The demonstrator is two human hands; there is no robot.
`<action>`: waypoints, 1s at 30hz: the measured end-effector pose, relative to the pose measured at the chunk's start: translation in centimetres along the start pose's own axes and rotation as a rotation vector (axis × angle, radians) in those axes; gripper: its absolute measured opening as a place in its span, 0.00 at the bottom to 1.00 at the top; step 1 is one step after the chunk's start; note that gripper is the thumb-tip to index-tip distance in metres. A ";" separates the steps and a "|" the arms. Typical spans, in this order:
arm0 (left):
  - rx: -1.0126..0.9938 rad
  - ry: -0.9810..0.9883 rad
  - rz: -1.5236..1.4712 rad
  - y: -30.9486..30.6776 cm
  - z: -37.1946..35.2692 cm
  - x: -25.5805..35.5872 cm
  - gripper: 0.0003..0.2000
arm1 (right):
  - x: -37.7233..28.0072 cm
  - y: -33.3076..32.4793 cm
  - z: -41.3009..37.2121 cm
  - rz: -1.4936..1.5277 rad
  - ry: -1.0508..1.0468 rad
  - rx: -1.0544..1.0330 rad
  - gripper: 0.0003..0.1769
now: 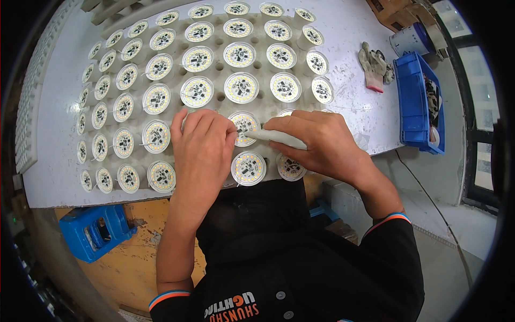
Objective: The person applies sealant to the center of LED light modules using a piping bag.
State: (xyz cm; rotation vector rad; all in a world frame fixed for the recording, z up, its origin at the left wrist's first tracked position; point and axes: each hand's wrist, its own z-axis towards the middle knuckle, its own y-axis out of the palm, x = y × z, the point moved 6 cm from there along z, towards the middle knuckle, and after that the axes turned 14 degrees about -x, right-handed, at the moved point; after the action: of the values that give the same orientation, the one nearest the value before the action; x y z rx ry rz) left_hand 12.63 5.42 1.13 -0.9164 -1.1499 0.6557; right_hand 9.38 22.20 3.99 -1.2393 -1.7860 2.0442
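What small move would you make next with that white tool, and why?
Probably ease the tip down a touch onto the bulb. The right hand grips the tool nearly flat, with its tip right at that bulb's board. The left hand has its fingers bunched beside the same spot, so both hands meet on this one bulb.

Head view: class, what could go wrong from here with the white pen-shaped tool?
The tip of the white pen-shaped tool sits right by the left hand, so it might catch a finger. The round LED boards are packed tightly; the right hand could nudge a neighbour.
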 end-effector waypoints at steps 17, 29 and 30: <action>-0.001 0.003 -0.014 0.1 0.7 -0.2 0.06 | 0.5 -0.4 0.0 0.058 0.048 0.012 0.15; -0.009 -0.004 -0.016 0.1 0.7 -0.3 0.05 | 0.3 0.3 0.3 -0.021 0.054 -0.035 0.15; -0.008 -0.002 -0.019 0.1 0.7 -0.4 0.05 | 0.3 0.3 0.3 -0.029 0.048 -0.039 0.15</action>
State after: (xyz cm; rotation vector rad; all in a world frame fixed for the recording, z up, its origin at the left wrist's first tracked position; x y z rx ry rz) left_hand 11.88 5.37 0.92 -0.9109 -1.1628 0.6371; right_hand 9.12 22.03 3.60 -1.2546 -1.8198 1.9562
